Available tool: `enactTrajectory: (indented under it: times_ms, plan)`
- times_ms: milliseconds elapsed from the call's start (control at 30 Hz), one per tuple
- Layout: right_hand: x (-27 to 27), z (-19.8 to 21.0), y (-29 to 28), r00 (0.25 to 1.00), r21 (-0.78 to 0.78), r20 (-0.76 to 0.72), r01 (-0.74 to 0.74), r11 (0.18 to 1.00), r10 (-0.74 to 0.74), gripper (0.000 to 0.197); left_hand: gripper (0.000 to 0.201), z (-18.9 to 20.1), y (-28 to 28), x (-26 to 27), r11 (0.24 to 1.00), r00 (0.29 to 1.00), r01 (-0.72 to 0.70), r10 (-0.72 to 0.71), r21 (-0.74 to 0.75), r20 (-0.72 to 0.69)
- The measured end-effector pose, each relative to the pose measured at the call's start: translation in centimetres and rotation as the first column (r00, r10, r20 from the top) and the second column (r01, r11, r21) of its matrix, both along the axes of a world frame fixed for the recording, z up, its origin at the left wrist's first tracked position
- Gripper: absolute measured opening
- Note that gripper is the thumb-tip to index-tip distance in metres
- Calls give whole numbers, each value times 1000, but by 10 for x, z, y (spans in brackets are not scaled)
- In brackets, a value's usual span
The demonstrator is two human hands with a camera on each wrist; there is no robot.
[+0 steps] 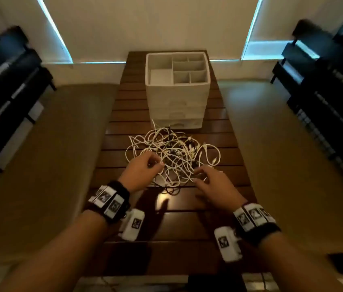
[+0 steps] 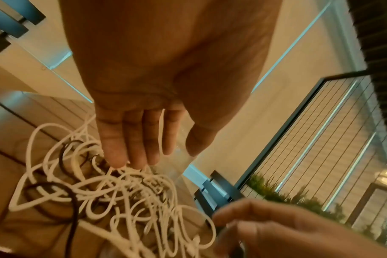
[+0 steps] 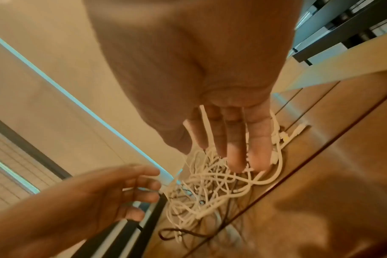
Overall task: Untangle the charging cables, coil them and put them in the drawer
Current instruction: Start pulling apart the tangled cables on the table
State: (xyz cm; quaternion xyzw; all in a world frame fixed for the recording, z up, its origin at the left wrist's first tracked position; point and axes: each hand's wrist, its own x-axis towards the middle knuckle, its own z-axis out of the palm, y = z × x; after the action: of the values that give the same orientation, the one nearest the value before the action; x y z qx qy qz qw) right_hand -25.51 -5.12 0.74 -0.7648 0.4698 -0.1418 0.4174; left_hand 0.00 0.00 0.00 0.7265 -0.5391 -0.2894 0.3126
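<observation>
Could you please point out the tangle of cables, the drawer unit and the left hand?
tangle of cables (image 1: 172, 157): head view, middle of the pile.
drawer unit (image 1: 177, 95): head view, front wall.
left hand (image 1: 140, 173): head view, back of hand.

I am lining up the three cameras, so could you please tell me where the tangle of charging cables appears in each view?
Head: the tangle of charging cables lies mid-frame on the slatted table, in front of the white drawer unit.
Left wrist: lower left, under the left hand.
Right wrist: lower centre, beneath the right hand.
Shared landmark: the dark cable at the near edge of the tangle.
</observation>
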Motion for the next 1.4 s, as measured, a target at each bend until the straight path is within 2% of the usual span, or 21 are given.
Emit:
enactTrajectory:
  times_ms: [100,200,300,367,433,533,633,667,767,867,933,1033,1100,1233,1300,1400]
  plan:
    - [29,-20,-24,987,-88,-143,-92,992,79,26,26,-18,-22,-8,981,986,85,-108,174,126]
    - [52,-32,-33,937,-46,-262,-251,967,230,30,33,-31,-32,-14,937,971,145,-197,318,137]
    - [63,-43,-40,843,-56,-425,-387,920,329,20,33,-36,-40,-12,931,973,161,-206,327,108]
    - [67,-48,-43,820,-63,-466,-405,912,332,16,29,-38,-43,-11,939,978,155,-189,308,84]
    - [68,-54,-44,838,-62,-416,-414,908,353,20,25,-39,-45,-11,950,978,162,-190,267,82]
    - [66,-56,-47,912,-80,-265,-344,936,313,19,19,-34,-46,-8,961,970,210,-227,180,82]
    - [63,-48,-56,969,-152,-77,-245,957,236,5,27,-31,-46,-2,937,935,305,-329,168,134]
    - [62,-42,-60,977,-180,-15,-210,961,211,7,30,-31,-46,0,935,922,322,-345,147,175]
    - [65,-19,-69,979,-255,137,-115,960,154,10,28,-25,-46,2,962,936,272,-258,-31,238]
    - [70,12,-73,957,-261,278,-8,965,83,7,27,-21,-46,5,969,987,135,-114,-208,109]
    - [74,36,-76,935,-292,346,29,956,78,5,24,-22,-45,7,971,998,38,-49,-236,-45]
    - [78,71,-82,881,-331,470,115,937,58,5,16,-33,-47,14,972,979,-86,41,-219,-199]
    - [77,87,-89,870,-357,493,176,917,25,7,16,-39,-50,21,967,976,-134,90,-217,-201]
    - [78,103,-97,877,-383,480,201,902,9,4,16,-36,-60,28,966,976,-151,111,-210,-190]
    - [75,119,-99,840,-454,543,279,846,14,6,15,-36,-61,30,974,978,-140,107,-180,-177]
    - [66,149,-104,721,-495,692,444,747,30,8,14,-46,-56,35,985,965,-166,155,-40,-210]
